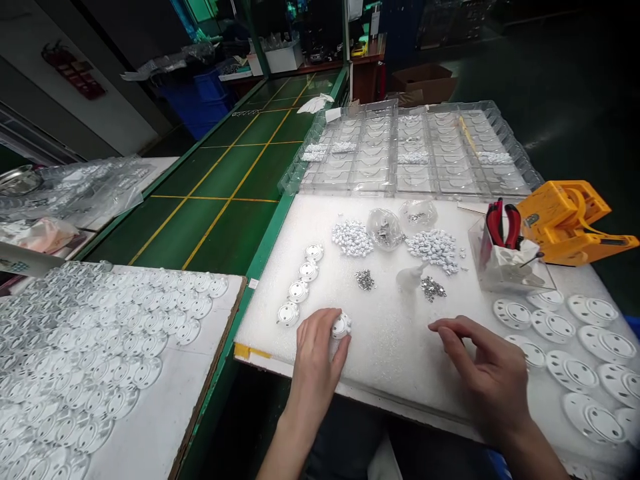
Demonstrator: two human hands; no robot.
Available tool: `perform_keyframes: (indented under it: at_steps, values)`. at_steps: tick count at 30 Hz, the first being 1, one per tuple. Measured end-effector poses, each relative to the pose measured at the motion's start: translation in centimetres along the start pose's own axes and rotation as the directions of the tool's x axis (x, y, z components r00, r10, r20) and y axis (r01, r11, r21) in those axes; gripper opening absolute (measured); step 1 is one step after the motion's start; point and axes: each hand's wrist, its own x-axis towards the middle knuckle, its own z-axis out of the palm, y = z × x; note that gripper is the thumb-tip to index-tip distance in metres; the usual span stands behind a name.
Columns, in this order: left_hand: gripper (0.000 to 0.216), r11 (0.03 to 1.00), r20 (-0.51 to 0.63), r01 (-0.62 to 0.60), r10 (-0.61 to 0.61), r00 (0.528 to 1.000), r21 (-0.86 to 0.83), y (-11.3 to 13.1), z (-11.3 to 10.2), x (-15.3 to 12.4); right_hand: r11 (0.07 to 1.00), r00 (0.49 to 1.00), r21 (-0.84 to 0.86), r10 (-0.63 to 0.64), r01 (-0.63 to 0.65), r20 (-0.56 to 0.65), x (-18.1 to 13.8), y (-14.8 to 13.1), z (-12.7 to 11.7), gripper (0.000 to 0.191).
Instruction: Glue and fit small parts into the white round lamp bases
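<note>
My left hand (317, 357) grips a small round white disc (341, 325) between thumb and fingers, just above the white foam board (380, 363). Left of it, several similar discs (299, 291) lie in a slanting row. My right hand (487, 373) is over the board on the right, thumb and index fingertips close together in a pinch; whether anything tiny sits between them I cannot make out. Beyond it are a pile of small metal pieces (433, 289), a translucent bottle (409, 279) and a heap of small white pieces (437, 249). Larger round white plates (571, 371) lie at the right.
A clear box (510, 273) with red-handled pliers (503, 225) stands beside an orange tape dispenser (570, 223). Clear compartment trays (415, 150) lie along the back. Another board at left carries many white discs (110, 347). A green conveyor belt (215, 200) runs between.
</note>
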Motion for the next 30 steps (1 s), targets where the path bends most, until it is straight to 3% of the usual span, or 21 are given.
perform_keyframes:
  at_steps: [7,11,14,18,24,27,30]
  values:
    - [0.036,0.973,-0.071,0.032,-0.017,0.997,0.229,-0.8,-1.8,-0.8,1.0,1.0,0.006,0.01,-0.01,0.016,0.0,0.2,0.1,0.015]
    - [0.035,0.973,-0.078,0.038,-0.021,0.997,0.228,-1.7,-2.3,-1.1,0.999,0.999,0.015,0.049,-0.05,0.016,0.2,0.1,0.3,0.016]
    - [0.032,0.975,-0.157,0.054,-0.02,0.987,0.218,-1.9,-1.9,-1.2,0.995,0.996,0.054,0.086,-0.087,0.017,0.4,-0.1,0.4,0.02]
    - [0.024,0.981,-0.222,0.119,-0.084,0.971,0.15,-1.6,-1.5,-1.0,0.986,0.988,0.063,0.156,-0.155,-0.019,0.2,0.0,-1.3,0.022]
    - [0.032,0.99,-0.242,0.097,-0.07,0.968,0.103,-1.2,-1.9,-0.5,0.919,0.96,-0.295,0.214,-0.26,-0.18,-0.2,3.1,-6.7,0.022]
    - [0.033,0.999,-0.261,0.015,-0.002,0.965,0.051,0.5,-1.4,-0.4,0.835,0.978,-0.509,0.19,-0.208,-0.089,0.0,5.2,-7.8,0.036]
    - [0.03,0.998,-0.234,-0.056,0.047,0.971,-0.034,2.9,0.0,-0.1,0.749,0.975,-0.64,0.224,-0.174,-0.004,0.4,6.3,-7.3,0.044]
